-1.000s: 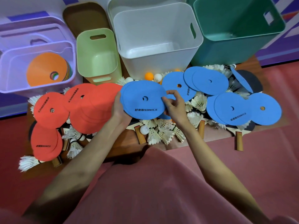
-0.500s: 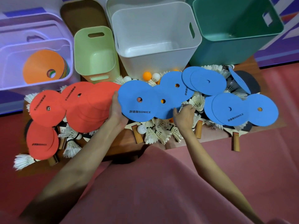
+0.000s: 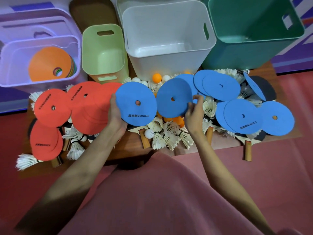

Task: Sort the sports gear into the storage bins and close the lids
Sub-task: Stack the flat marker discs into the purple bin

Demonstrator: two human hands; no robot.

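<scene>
Wooden board (image 3: 133, 150); blue disc (image 3: 135, 106) marked "SONICE"

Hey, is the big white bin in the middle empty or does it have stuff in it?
Empty, as far as shows: the white bin stands open, lidless, with only its bare floor visible inside.

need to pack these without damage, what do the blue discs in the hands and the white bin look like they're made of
Blue disc in the left hand: looks like matte foam or soft rubber sheet, thin, flat, no shine, printed logo. The right hand holds a second blue disc of the same look. White bin: seems to be moulded plastic, smooth, slightly translucent, with rounded corners and a cut-out handle slot.
</scene>
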